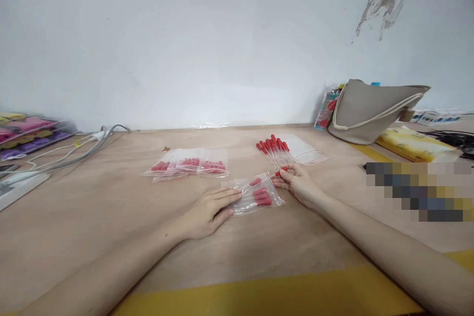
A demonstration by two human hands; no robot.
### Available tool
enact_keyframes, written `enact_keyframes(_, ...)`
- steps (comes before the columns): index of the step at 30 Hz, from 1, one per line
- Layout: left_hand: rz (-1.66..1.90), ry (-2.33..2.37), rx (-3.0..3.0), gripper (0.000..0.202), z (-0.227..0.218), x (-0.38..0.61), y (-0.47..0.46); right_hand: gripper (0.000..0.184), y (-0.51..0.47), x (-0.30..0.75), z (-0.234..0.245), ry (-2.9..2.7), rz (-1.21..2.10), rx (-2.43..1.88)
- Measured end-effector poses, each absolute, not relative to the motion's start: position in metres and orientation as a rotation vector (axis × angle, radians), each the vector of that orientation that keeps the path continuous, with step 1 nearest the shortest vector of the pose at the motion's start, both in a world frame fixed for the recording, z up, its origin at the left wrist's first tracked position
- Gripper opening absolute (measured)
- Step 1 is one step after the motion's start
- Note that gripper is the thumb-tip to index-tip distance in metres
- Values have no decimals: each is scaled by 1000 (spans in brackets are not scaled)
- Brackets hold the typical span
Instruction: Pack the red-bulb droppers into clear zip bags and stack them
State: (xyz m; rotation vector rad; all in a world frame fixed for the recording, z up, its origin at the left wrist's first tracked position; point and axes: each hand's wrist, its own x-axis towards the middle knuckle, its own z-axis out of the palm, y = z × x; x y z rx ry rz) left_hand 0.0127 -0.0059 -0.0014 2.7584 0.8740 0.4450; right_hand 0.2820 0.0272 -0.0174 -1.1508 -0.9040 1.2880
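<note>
A clear zip bag (244, 203) lies flat on the table with several red-bulbed droppers (263, 196) inside, their bulbs toward the bag's right-hand opening. My left hand (213, 210) rests on the bag's left end, fingers stretched out and lying flat. At the opening, my right hand (296, 185) pinches one dropper (282, 171) by its red bulb; its thin tube is hardly visible. Just behind that hand, a fanned pile of loose droppers (273, 147) lies beside flat zip bags (301, 148) with no droppers showing in them.
Filled zip bags (190, 164) of droppers lie together at the back left. Cables (85, 150) and a rack of colourful packs (29, 136) are at far left. On the right stand a grey bag (370, 113) and a yellow packet (414, 144). A wall closes the back.
</note>
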Motion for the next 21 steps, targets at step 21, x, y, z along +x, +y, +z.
enact_keyframes(21,484,857,2751,39,-4,12,-5,25,24,272,-18,-1401,1401,-1121)
